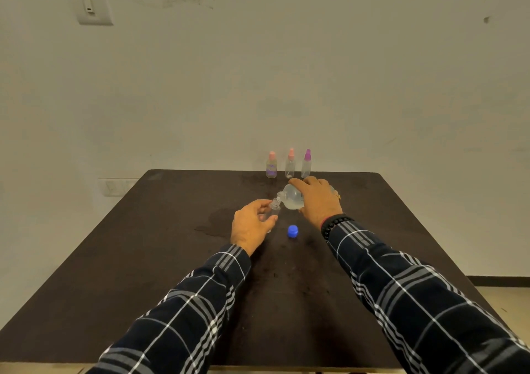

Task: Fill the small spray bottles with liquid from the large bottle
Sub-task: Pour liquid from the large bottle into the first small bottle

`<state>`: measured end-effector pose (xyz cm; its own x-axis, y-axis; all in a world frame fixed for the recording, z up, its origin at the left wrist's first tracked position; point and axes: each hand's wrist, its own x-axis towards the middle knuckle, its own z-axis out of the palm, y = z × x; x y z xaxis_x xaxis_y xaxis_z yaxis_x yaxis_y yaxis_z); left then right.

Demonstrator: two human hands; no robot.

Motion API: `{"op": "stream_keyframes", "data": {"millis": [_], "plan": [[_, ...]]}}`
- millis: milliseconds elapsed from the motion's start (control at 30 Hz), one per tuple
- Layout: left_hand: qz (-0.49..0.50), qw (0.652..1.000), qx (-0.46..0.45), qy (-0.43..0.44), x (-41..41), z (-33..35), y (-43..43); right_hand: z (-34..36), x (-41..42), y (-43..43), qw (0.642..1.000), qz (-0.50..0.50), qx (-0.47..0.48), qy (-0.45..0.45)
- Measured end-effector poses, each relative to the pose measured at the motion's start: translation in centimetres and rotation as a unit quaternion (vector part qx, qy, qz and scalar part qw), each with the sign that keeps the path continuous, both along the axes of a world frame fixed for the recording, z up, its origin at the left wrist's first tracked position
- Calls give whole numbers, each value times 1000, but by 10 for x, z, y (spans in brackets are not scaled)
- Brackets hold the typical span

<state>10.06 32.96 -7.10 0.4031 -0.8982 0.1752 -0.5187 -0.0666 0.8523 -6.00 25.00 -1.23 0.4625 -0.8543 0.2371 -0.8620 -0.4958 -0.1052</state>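
My right hand (317,200) grips the large clear bottle (291,199), tipped on its side with its open mouth pointing left. My left hand (252,224) holds a small clear spray bottle (274,210) without its cap, tilted so its neck meets the large bottle's mouth. Liquid lies in the lower part of the large bottle. A blue cap (292,231) rests on the dark table (143,259) just in front of both hands. Three capped small spray bottles stand at the far edge: one with a pink top (271,166), one with a pink top (290,164), one with a purple top (307,164).
A wet patch (215,224) marks the table left of my left hand. A pale wall rises right behind the table's far edge. Floor shows past the right edge (510,302).
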Motion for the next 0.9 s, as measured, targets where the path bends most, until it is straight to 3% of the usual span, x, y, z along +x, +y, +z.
{"op": "stream_keyframes", "data": {"millis": [900], "plan": [[10,1000,23,-15,-2,4,1,-4,0,-2,1000,-4,5,5]]}}
